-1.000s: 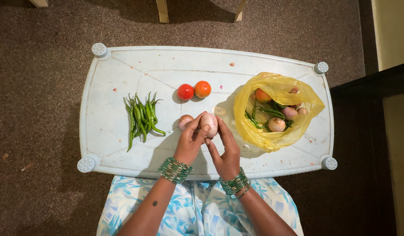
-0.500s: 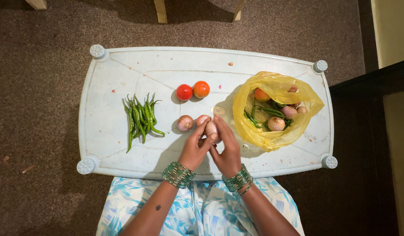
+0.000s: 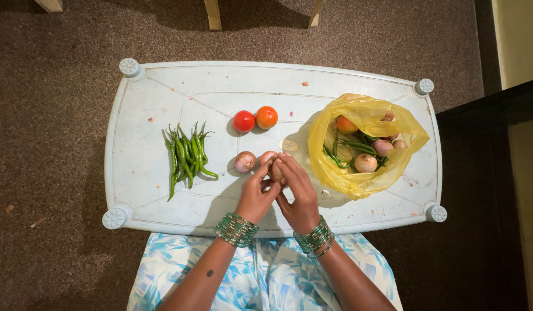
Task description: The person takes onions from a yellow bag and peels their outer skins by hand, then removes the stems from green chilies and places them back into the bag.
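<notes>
Both my hands meet over the middle of a pale blue plastic table [image 3: 163,86]. My left hand [image 3: 255,194] and my right hand [image 3: 299,193] together hold a small pinkish onion [image 3: 276,170] between their fingertips. A second onion [image 3: 267,156] peeks out just behind it, and a third onion [image 3: 244,162] lies on the table to the left. Both wrists wear green bangles.
Two red tomatoes [image 3: 254,119] sit behind the onions. A bunch of green chillies [image 3: 187,154] lies at the left. An open yellow plastic bag [image 3: 364,144] at the right holds onions, chillies and a tomato. A flake of onion skin [image 3: 288,145] lies near the bag. Brown carpet surrounds the table.
The held onion has come down closer to the table and is more covered by my fingers. Another onion now shows on the table behind it.
</notes>
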